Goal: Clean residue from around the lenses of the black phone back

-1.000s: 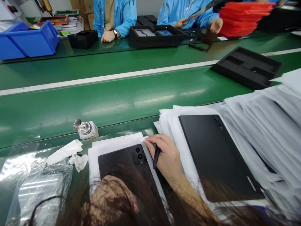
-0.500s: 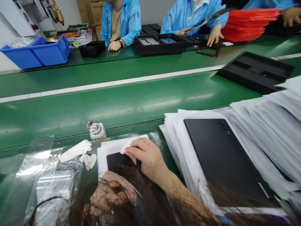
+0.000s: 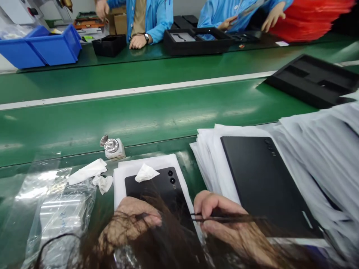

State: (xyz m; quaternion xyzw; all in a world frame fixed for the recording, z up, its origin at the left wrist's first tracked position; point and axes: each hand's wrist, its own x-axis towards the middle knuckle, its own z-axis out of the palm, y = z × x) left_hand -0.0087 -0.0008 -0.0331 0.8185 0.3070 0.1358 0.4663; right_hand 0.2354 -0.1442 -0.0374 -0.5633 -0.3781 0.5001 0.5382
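A black tablet (image 3: 165,194) lies back-up on a white sleeve (image 3: 120,172), its two camera lenses at the upper right corner. A folded white wipe (image 3: 146,173) rests on its top end. My right hand (image 3: 221,213) is at the tablet's right edge, closed round thin black tweezers (image 3: 206,217) whose tips point left. My left hand (image 3: 134,216) is over the tablet's left side, fingers curled together; hair hides part of it, and what it pinches, if anything, cannot be made out. Hair covers the tablet's lower part.
A dispenser bottle (image 3: 113,147), crumpled wipes (image 3: 103,183) and clear plastic bags (image 3: 63,216) lie to the left. At right another dark tablet (image 3: 266,186) tops a stack of white sleeves (image 3: 206,157). Beyond the green belt (image 3: 140,116), co-workers sit near black trays (image 3: 196,46) and blue bins (image 3: 56,46).
My right hand has left the wipe on the tablet and moved down and right, now with the tweezers pointed at the tablet's edge. The camera lenses have come into view.
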